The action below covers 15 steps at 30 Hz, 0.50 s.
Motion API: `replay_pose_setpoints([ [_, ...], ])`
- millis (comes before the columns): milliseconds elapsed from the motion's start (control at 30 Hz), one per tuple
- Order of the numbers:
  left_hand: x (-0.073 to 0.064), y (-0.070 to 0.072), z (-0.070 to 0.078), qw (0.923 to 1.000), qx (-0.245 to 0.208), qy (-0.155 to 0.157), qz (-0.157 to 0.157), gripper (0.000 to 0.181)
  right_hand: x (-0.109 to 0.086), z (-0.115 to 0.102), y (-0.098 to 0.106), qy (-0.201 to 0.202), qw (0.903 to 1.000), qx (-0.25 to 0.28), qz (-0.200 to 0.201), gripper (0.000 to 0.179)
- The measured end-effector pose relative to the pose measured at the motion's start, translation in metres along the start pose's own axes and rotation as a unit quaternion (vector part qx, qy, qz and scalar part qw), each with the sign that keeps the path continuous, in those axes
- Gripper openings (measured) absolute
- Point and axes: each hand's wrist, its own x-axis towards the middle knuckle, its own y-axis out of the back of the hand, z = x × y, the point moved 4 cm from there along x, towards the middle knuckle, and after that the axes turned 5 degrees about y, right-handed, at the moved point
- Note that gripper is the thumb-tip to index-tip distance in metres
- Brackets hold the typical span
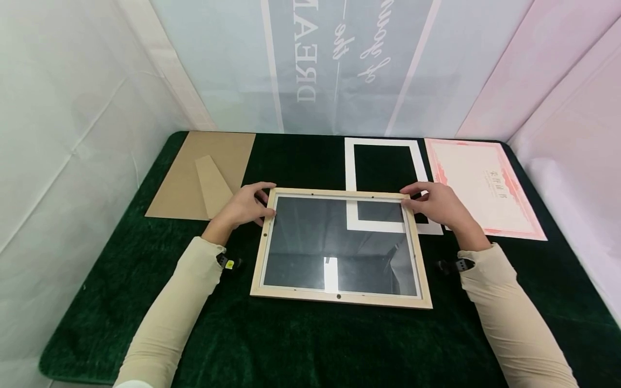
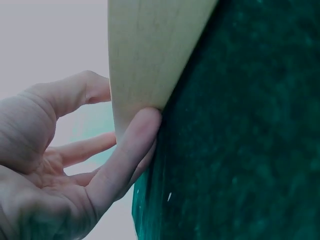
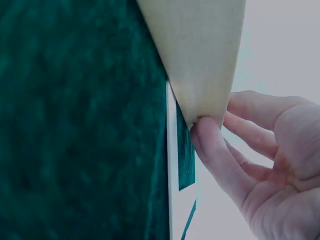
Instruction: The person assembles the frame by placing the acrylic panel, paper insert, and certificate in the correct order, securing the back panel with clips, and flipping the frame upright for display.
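A light wooden picture frame (image 1: pixel 378 300) with a clear pane (image 1: pixel 301 242) is in front of me in the head view. My left hand (image 1: pixel 247 205) pinches its far left corner, thumb on the near face of the border. At the far right corner, my right hand (image 1: pixel 436 205) grips in the same way. Both wrist views show the wooden side (image 2: pixel 150 55) of the frame between thumb and fingers, with fingertips at its lower edge. A white mat board (image 1: pixel 350 167) with a rectangular opening lies behind the frame, and part of it shows through the pane.
On the left of the green cloth-covered table (image 1: pixel 339 345) lies a brown backing board (image 1: pixel 174 172) with a tapered stand flap (image 1: pixel 213 183). A pink-bordered certificate sheet (image 1: pixel 470 183) lies at the back right. Pale curtains with lettering hang behind the table.
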Motion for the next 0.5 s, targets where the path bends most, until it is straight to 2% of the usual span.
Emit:
replay_pose_setpoints([
  [333, 0.001, 0.015, -0.011, 0.9994, -0.021, 0.008, 0.025, 0.07, 0.0, -0.004, 0.0, 0.025, 0.9994, 0.016, -0.02, 0.038],
  [400, 0.001, 0.016, -0.012, 0.9994, -0.02, 0.008, 0.025, 0.069, 0.0, -0.001, 0.002, 0.012, 0.9996, 0.012, -0.021, 0.039],
  [500, 0.001, 0.016, -0.012, 0.9994, -0.02, 0.009, 0.026, 0.069, -0.002, 0.006, 0.008, -0.032, 0.9993, -0.017, -0.011, 0.041],
])
